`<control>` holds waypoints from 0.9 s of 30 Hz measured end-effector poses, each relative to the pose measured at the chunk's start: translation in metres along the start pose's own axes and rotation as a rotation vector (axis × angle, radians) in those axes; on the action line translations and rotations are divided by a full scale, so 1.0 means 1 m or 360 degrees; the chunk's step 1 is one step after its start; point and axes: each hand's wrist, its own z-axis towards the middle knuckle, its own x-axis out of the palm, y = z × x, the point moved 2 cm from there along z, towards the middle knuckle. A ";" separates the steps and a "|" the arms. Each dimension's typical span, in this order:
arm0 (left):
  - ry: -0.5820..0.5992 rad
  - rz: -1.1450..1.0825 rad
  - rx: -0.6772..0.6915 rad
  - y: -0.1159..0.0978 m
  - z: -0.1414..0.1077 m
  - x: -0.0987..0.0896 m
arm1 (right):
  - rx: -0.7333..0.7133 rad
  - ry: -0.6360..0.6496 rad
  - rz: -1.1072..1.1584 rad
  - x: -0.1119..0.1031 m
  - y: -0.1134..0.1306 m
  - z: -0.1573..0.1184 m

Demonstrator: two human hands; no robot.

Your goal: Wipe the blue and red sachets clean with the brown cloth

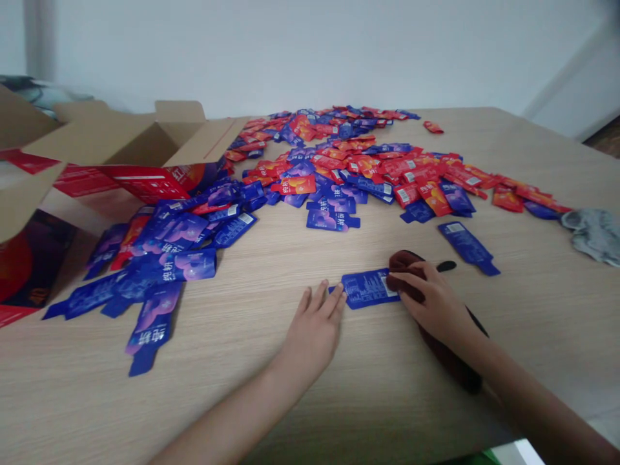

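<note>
A flat blue sachet (369, 289) printed with white text lies on the table between my two hands, its narrow neck pointing left. My left hand (314, 323) rests palm down with fingers stretched, the fingertips touching the sachet's neck. At the other end, my right hand (431, 300) has its thumb and fingers closed on the sachet's edge beside a white label. A dark brown item with black edges (448, 358) lies beneath the right hand and wrist; its kind is unclear, as the hand hides part of it. Another blue sachet (467, 247) lies just beyond.
Red and blue sachets (334, 161) are heaped across the back of the table. Open cardboard boxes (145, 145) stand at left, with a pile of blue sachets (169, 252) before them. A grey crumpled cloth (595, 234) lies at the right edge.
</note>
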 end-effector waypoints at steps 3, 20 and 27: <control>-0.0054 -0.0023 -0.0011 0.000 0.000 0.002 | -0.0051 -0.0075 0.0009 -0.012 0.014 0.015; -0.0035 -0.0142 -0.0024 -0.001 -0.001 -0.008 | -0.0101 -0.0009 0.0066 0.014 0.026 0.005; -0.0063 -0.0128 -0.0023 -0.002 -0.001 -0.007 | -0.0067 -0.0060 0.0081 0.001 0.013 0.019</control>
